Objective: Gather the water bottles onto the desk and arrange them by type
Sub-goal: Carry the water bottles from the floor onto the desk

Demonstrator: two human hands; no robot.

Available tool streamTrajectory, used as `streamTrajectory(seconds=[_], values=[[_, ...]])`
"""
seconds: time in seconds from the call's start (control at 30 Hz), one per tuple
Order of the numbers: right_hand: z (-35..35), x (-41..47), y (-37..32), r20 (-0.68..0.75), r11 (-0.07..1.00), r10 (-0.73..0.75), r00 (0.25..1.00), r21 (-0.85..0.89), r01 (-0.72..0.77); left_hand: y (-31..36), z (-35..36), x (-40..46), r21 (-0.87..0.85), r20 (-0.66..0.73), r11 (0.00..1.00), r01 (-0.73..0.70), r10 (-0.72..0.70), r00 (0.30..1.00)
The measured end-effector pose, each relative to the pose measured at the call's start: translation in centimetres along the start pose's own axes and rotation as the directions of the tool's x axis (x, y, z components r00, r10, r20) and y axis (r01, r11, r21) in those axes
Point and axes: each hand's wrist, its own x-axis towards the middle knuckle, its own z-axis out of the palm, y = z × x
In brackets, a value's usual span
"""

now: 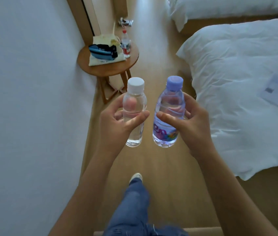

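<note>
Between wall (pixel 29 99) and bed (pixel 236 82), carrying upright a white-capped bottle (pixel 134 114) clasped in left hand (pixel 117 123) and purple-capped bottle (pixel 168 114) in right hand (pixel 192 121), best keeping them apart, steady, remembering red-capped bottle (pixel 126 44) on stool (pixel 107 67).

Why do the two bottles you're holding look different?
The white-capped bottle in the left hand has a white cap; the purple-capped bottle in the right hand has a purple one. The white-capped bottle looks slimmer and plain, while the purple-capped bottle looks wider and carries a colourful label. Both are clear, capped, hold water and are held roughly upright.
</note>
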Motion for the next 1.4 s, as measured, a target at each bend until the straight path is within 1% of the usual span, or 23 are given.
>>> streamTrajectory(seconds=[0.1, 0.23, 0.33, 0.47, 0.6, 0.8, 0.97, 1.1, 1.3, 1.4], values=[[1.3, 8.1, 0.4, -0.035, 1.000, -0.006, 0.999, 0.001, 0.006, -0.7, 0.0, 9.0, -0.011, 0.041, 1.000, -0.013, 0.013, 0.999], [2.0, 18.1, 0.7, -0.058, 1.000, -0.022, 0.998, -0.021, 0.021, -1.3, 0.9, 19.8, -0.010, 0.037, 0.999, -0.038, 0.038, 0.999], [1.3, 24.8, 1.6, -0.100, 1.000, -0.017, 0.995, -0.017, 0.015, -2.2, 2.5, 26.8, -0.013, 0.041, 1.000, -0.023, 0.023, 0.999], [-0.9, 34.6, 3.8, -0.139, 1.000, 0.012, 0.990, -0.025, -0.015, -4.5, 6.3, 36.4, 0.006, 0.045, 1.000, 0.007, -0.007, 0.999], [-4.0, 45.8, 5.8, -0.125, 0.997, 0.009, 0.992, -0.069, -0.018, -6.3, 11.8, 46.8, -0.016, -0.002, 1.000, 0.016, -0.016, 1.000], [-8.3, 61.7, 5.9, -0.123, 0.992, -0.008, 0.992, -0.126, -0.007, -7.0, 18.9, 61.2, -0.065, -0.071, 0.998, 0.017, -0.022, 0.997], [-10.7, 73.0, 7.1, -0.121, 0.991, 0.009, 0.993, -0.132, -0.025, -8.4, 22.7, 71.3, -0.048, -0.113, 0.998, 0.051, -0.056, 0.992], [-11.4, 82.0, 9.2, -0.130, 0.990, 0.006, 0.991, -0.139, -0.025, -10.5, 25.8, 80.7, -0.122, -0.140, 0.987, 0.101, -0.118, 0.983], [-11.2, 98.5, 12.1, -0.133, 0.982, -0.027, 0.991, -0.188, 0.001, -13.4, 29.4, 98.0, -0.136, -0.145, 0.986, 0.094, -0.114, 0.983], [-10.8, 105.6, 12.7, -0.136, 0.978, -0.046, 0.990, -0.206, 0.017, -14.1, 30.8, 105.1, -0.146, -0.130, 0.986, 0.086, -0.105, 0.986]])
